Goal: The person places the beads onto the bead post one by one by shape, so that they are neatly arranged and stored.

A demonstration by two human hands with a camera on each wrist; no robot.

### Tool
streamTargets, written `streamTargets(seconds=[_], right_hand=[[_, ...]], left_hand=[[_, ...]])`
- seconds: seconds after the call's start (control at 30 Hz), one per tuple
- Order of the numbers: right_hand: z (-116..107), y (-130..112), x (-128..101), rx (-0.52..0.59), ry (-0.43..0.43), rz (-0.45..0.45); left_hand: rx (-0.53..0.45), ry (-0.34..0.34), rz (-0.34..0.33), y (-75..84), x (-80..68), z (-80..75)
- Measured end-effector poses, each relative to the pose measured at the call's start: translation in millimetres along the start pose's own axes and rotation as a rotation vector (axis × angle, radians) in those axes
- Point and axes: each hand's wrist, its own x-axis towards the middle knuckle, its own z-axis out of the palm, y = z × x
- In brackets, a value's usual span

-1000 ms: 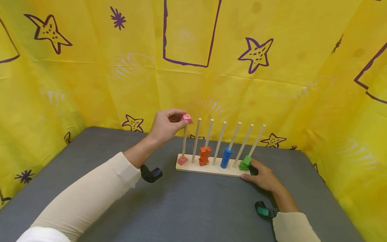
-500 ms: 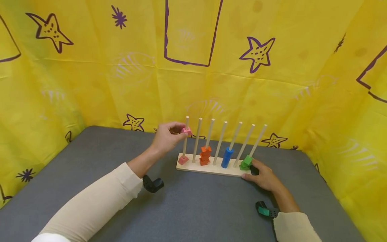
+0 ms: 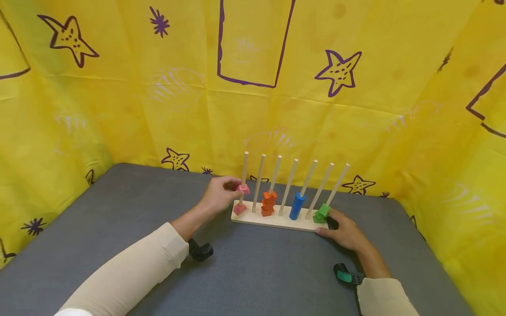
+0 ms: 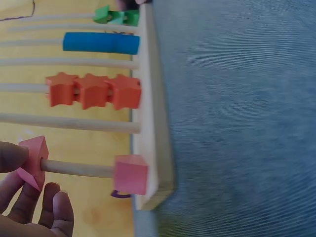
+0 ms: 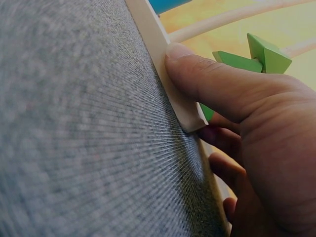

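1. The left hand (image 3: pixel 216 197) pinches a pink block (image 3: pixel 243 189), angular painted wood, threaded partway down the leftmost peg (image 3: pixel 244 169), above a second pink block (image 3: pixel 239 209) resting on the base.
2. The right hand (image 3: pixel 345 232) grips the right end of the pale wooden base (image 3: pixel 276 220), thumb along its front edge.
3. Smooth round dowels rise close together; the next peg (image 3: pixel 258 180) stands just beside the pinching fingers.
4. Orange star blocks (image 3: pixel 268 203), a blue cylinder (image 3: pixel 295 206) and green blocks (image 3: pixel 321 213) sit on other pegs.
5. Grey fabric tabletop (image 3: pixel 253 272) lies open in front; a yellow cloth (image 3: pixel 118 96) hangs behind.
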Motion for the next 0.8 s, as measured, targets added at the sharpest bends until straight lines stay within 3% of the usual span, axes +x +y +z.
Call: streamTargets(seconds=[0.27,0.8], right_hand=[[-1,-2,-2,-0.011,-0.004,0.020],[1,-2,-5,0.002,-0.009,0.018]], left_hand=[[0.069,-0.023,-0.066,-20.3,-3.7,5.9],[0.117,-0.040,-0.093,-40.8,-11.4,11.6]])
